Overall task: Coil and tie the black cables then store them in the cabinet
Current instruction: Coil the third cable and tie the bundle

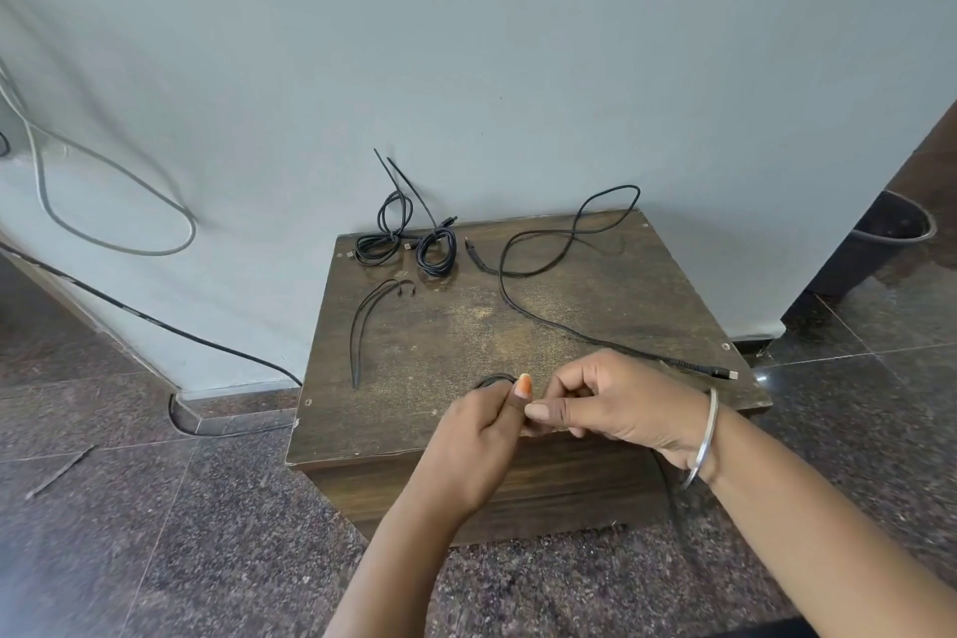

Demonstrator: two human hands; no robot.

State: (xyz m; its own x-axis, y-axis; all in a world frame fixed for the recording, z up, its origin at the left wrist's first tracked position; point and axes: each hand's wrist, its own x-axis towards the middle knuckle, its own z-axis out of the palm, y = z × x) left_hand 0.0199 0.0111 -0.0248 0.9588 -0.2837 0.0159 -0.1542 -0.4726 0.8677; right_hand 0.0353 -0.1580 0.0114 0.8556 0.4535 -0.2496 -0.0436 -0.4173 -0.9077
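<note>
Both hands, left [484, 422] and right [616, 404], pinch a thin cable [494, 378] over the cabinet's [518, 326] near edge; light, limp, probably springy, best gripped across the gathered loops.

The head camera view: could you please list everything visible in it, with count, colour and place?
wooden cabinet: one, dark brown, against the wall
tied cable coils: two, black, back left of the cabinet top
loose cable: one, black, uncoiled across the right of the top
cable ties: two, black, lying left of centre on the top
cable in hand: one, black, a loop showing above the fingers
wall cables: grey loop on the wall, black one along the floor, far left
bucket: one, dark, far right
bangle: one, silver, right wrist
left hand: one, pinching the cable
right hand: one, pinching beside it
</note>
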